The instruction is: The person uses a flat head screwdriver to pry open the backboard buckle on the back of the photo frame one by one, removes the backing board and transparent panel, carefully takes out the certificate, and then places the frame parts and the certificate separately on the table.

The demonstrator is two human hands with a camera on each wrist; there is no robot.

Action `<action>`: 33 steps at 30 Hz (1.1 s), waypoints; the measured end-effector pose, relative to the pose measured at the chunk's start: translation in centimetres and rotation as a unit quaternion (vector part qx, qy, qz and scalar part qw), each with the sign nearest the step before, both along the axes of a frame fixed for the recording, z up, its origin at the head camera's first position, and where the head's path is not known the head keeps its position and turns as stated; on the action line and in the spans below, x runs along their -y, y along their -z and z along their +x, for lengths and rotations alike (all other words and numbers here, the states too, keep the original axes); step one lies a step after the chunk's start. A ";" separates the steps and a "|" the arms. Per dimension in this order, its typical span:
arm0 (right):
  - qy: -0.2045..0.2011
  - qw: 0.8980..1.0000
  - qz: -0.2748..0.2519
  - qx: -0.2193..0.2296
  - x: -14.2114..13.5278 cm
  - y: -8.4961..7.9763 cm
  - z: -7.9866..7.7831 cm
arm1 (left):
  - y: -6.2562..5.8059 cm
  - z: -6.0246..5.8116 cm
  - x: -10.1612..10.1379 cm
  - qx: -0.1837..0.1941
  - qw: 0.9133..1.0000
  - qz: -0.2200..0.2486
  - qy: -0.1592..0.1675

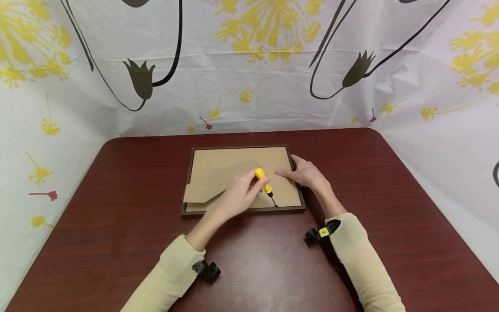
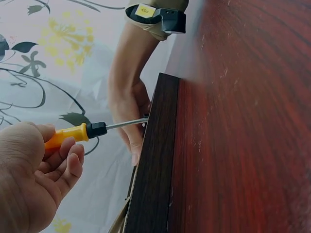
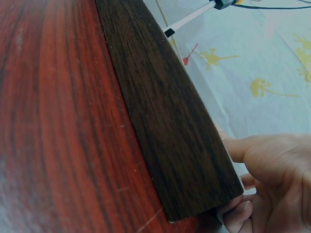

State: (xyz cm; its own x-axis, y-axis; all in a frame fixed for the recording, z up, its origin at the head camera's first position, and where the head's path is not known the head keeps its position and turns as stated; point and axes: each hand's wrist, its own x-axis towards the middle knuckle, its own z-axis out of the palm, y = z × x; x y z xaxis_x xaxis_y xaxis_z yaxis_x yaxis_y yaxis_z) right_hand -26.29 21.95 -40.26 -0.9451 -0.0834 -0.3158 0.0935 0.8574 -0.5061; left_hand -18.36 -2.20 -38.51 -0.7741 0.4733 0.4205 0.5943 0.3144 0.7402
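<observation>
A dark brown picture frame (image 1: 288, 209) lies back side up on the table, with a tan backing board (image 1: 238, 157) inside it. On the board is a tan stand flap (image 1: 204, 188), its left end overlapping the frame's lower left part. My left hand (image 1: 238, 194) pinches the yellow handle of a screwdriver (image 1: 267, 189) between thumb and fingers. The screwdriver's tip meets a small black tab (image 2: 145, 118) at the frame's near edge. My right hand (image 1: 307, 172) grips the frame's right side, thumb on the board, fingers curled around the outer edge, as the right wrist view shows.
The reddish-brown table (image 1: 117, 225) extends around the frame on all sides. A white curtain (image 1: 218, 86) with yellow and grey flower prints hangs behind and beside it. Each sleeve carries a strap with a small black camera (image 1: 212, 272).
</observation>
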 end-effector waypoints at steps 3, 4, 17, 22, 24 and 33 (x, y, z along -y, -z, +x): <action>-0.001 1.000 0.000 -0.003 -0.1 0.1 0.0 | 0.0 -0.1 -0.1 -0.001 1.000 0.003 0.000; -0.002 1.000 0.000 -0.005 -0.1 0.1 -0.1 | 0.0 0.0 -0.1 -0.004 1.000 0.003 0.000; -0.005 1.000 0.001 -0.011 -0.1 0.0 0.1 | -0.8 1.6 -0.5 -0.108 0.992 -0.055 0.042; -0.005 1.000 0.002 -0.008 0.0 0.0 0.1 | -1.0 1.9 -0.4 -0.142 0.987 -0.054 0.058; -0.005 1.000 0.001 -0.008 0.0 -0.1 0.1 | -1.0 2.1 -0.4 -0.154 0.984 -0.058 0.062; -0.006 1.000 -0.004 -0.005 -0.1 0.1 0.2 | -1.2 2.4 -0.3 -0.146 0.985 -0.061 0.075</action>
